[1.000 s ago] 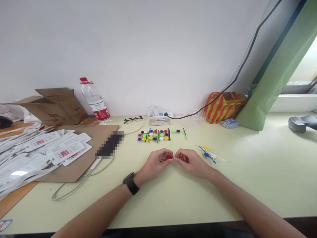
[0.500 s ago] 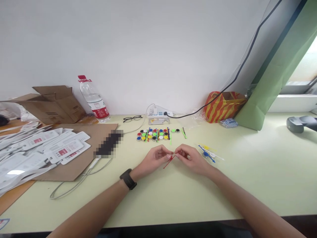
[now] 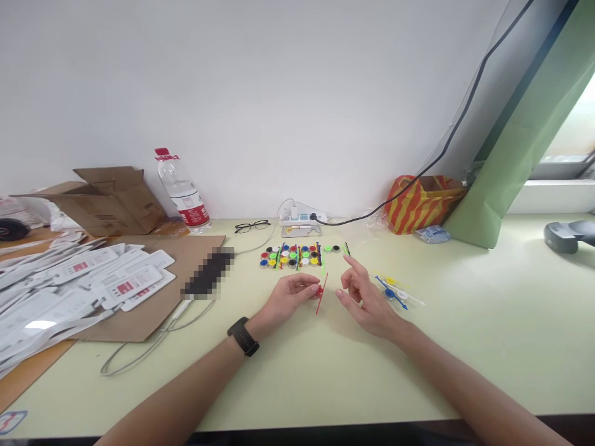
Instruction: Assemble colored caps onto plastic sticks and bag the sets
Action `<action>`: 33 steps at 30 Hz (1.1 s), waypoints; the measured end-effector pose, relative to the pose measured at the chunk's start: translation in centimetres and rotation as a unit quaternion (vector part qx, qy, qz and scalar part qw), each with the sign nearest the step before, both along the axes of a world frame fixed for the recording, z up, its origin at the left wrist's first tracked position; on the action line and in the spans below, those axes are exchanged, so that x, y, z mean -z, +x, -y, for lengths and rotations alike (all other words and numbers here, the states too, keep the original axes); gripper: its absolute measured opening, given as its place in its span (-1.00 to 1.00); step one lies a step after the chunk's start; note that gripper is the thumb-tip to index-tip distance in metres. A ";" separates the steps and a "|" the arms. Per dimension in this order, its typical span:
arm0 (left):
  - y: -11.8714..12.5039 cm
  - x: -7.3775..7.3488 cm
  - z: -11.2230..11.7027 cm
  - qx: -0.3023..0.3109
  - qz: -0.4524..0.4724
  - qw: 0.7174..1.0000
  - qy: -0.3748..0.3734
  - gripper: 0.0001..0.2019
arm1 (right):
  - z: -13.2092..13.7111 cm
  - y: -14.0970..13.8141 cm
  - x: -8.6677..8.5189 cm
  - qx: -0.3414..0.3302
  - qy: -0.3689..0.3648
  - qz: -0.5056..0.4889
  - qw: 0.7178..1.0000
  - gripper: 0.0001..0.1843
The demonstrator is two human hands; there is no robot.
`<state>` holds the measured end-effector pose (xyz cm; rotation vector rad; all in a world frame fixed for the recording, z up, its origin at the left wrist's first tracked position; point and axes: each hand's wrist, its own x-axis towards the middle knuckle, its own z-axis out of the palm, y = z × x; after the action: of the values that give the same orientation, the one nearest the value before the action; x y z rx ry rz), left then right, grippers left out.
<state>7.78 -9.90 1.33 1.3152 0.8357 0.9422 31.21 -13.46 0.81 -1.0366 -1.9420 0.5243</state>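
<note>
Thumb and fingertips of my left hand [image 3: 294,296] pinch a small red spinner [image 3: 321,290], whose thin arrow stands out at a steep tilt. Just to its right, my right hand [image 3: 367,300] is apart from it, forefinger stretched out and the other fingers loosely curled, with nothing seen in them. Beyond both hands lie rows of small round coloured spinner bases [image 3: 292,256], with thin coloured arrows between them. To the right of my right hand lie several spinners in blue [image 3: 389,293], white and yellow, each an arrow on a round piece.
At the left, white tags with straps [image 3: 125,288] cover a cardboard sheet [image 3: 132,331]. Behind are an open carton [image 3: 116,204], a bottle [image 3: 188,198], glasses [image 3: 251,227] and a power strip [image 3: 302,218]. A striped bag [image 3: 421,204] and a grey device [image 3: 564,237] stand right.
My right hand has let go of the red spinner and drawn back to the right, its forefinger extended. The spinner's arrow now stands steeper in my left hand. The view has shifted slightly.
</note>
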 end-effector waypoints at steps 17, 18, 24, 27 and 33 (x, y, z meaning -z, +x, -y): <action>0.1 -0.5 0.6 0.014 0.003 1.000 0.014 -0.66 | -0.8 0.0 0.3 -0.027 -0.089 0.052 0.994 -0.63; 0.2 -0.5 0.7 0.014 0.003 1.000 0.013 -0.67 | -0.7 -0.1 0.3 -0.030 -0.092 0.054 0.994 -0.67; 0.1 -0.5 0.7 0.020 0.012 1.000 0.011 -0.71 | -0.5 -0.1 0.2 -0.022 -0.078 0.068 0.994 -0.71; 0.1 -0.4 0.6 0.019 0.016 1.000 0.007 -0.72 | -0.5 0.0 0.1 -0.017 -0.073 0.078 0.994 -0.71; 0.2 -0.4 0.6 0.018 0.018 1.000 0.005 -0.72 | -0.5 0.1 0.1 -0.012 -0.062 0.089 0.994 -0.69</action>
<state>7.96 -10.47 1.72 1.3140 0.7779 0.9416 31.28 -12.93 0.72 -1.1745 -2.1013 0.5894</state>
